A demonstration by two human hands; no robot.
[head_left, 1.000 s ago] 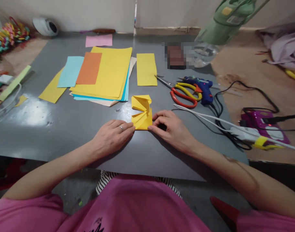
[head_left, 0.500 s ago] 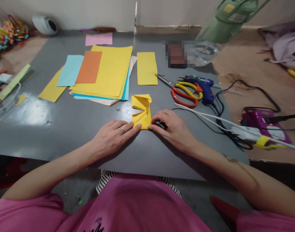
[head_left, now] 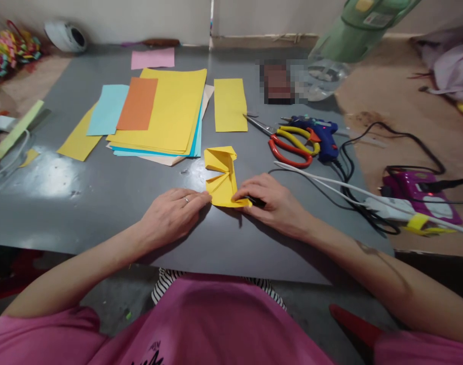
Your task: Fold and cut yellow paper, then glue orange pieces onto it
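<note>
Our right hand (head_left: 271, 203) pinches the folded yellow paper (head_left: 222, 190) at one corner; our left hand (head_left: 174, 210) lies flattened, touching its left edge. The paper sits before us on the worktop (head_left: 83, 203).

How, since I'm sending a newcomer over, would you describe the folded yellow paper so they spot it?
On the near side of the grey table, find the left hand and the right hand. The folded yellow paper lies between them; unlike the flat yellow sheets beyond it, it has fan-like creases.
</note>
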